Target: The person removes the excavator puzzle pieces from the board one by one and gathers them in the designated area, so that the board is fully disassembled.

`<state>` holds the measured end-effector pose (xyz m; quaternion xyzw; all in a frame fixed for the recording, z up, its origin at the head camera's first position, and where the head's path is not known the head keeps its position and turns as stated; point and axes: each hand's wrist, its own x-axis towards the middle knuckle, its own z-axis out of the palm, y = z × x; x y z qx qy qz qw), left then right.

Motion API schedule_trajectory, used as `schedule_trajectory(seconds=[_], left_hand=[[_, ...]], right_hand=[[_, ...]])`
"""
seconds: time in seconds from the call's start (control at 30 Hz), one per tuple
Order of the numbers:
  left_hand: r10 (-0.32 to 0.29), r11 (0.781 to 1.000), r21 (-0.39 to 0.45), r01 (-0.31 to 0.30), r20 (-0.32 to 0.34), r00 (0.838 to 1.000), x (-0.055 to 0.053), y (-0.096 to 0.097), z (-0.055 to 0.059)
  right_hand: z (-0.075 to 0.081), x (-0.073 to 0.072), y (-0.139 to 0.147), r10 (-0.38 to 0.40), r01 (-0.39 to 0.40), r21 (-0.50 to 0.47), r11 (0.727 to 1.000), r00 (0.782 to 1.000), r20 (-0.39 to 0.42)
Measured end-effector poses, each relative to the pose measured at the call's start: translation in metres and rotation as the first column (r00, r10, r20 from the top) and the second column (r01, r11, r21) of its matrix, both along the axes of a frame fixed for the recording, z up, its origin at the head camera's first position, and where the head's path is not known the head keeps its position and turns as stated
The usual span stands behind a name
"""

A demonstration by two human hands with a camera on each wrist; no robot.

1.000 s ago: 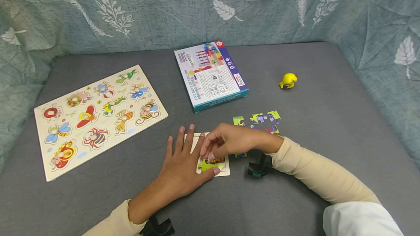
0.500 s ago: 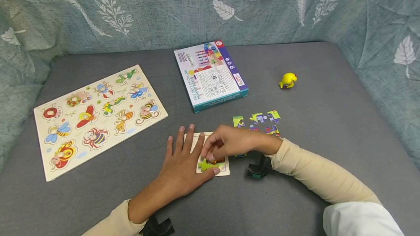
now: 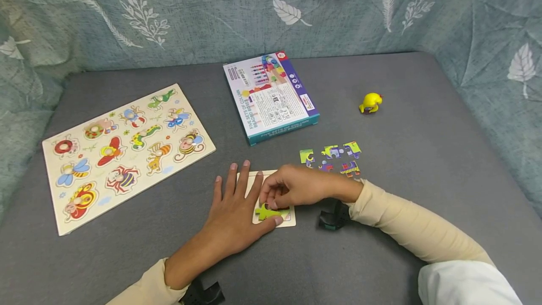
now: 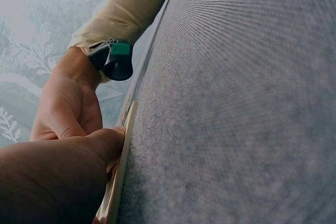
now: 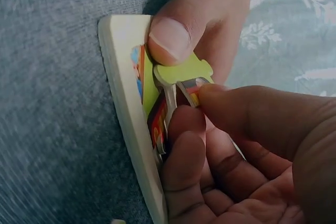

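My left hand (image 3: 235,220) lies spread over a small wooden jigsaw tray (image 3: 290,221), its thumb resting at the near edge. In the right wrist view that thumb presses on a lime-green puzzle piece (image 5: 184,70), which sits tilted above the tray's recess. Thumb and finger of my right hand (image 3: 298,185) pinch a puzzle piece (image 5: 193,88) with grey, red and yellow print, beside the green one. Another dark red piece (image 5: 157,124) shows lower in the tray. My left hand and wrist hide most of the tray in the left wrist view.
Several loose puzzle pieces (image 3: 333,151) lie just beyond my right wrist. A cardboard box (image 3: 271,98) stands behind the tray, and a knobbed insect puzzle board (image 3: 131,154) lies at left. A yellow toy chick (image 3: 370,102) is at the back right.
My right hand has shifted slightly over the tray, its fingertips still at the pieces, and the red print there shows less. A loose piece under its wrist is now hidden. The left hand stays put.
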<state>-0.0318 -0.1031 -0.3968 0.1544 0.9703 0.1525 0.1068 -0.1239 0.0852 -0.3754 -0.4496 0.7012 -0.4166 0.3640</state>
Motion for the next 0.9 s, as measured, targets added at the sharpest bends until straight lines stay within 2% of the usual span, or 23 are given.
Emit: schedule_trajectory(seconds=[0.33,0.6,0.9], left_hand=[[0.002,1.0,0.006,-0.002,0.011,1.0,-0.001,-0.001,0.0],[0.005,1.0,0.008,-0.005,0.023,1.0,-0.002,-0.001,0.001],[-0.009,1.0,0.028,0.008,0.039,0.999,-0.001,-0.001,-0.001]], right_hand=[[0.0,0.002,0.001,-0.052,0.051,-0.019,0.999,0.998,-0.024],[0.003,-0.002,0.007,-0.154,0.154,-0.048,0.987,0.988,0.01],[0.007,-0.004,0.014,-0.111,0.111,-0.03,0.993,0.994,0.0]])
